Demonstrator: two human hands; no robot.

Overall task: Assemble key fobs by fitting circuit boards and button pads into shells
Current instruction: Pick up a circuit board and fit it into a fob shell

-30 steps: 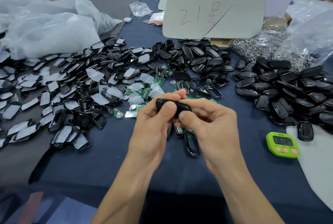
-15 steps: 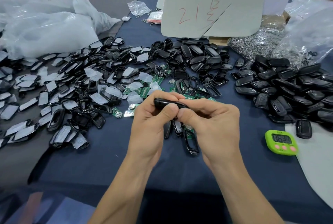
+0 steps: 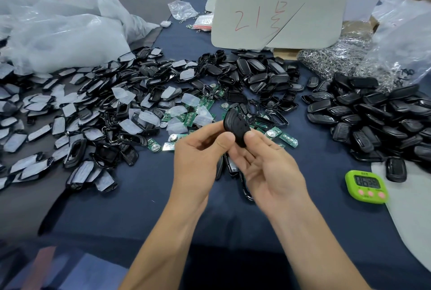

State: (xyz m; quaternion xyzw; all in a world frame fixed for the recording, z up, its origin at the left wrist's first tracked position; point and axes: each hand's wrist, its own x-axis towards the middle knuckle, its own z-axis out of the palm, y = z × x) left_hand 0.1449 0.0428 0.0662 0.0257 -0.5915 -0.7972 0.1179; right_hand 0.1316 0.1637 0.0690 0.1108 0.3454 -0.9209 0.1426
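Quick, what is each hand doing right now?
Left hand: closed, pinching the black key fob.
Right hand: closed, pinching the same fob with the thumb on top.

Grey board (image 3: 279,12): up at twelve o'clock, red handwriting reads "21", then a scrawled character I cannot make out.
Green timer (image 3: 365,185): over at four o'clock, the display shows "06", then what looks like "39".
Timer's small print: too small to read.
Circuit boards (image 3: 288,138): dead centre, markings too small to read.
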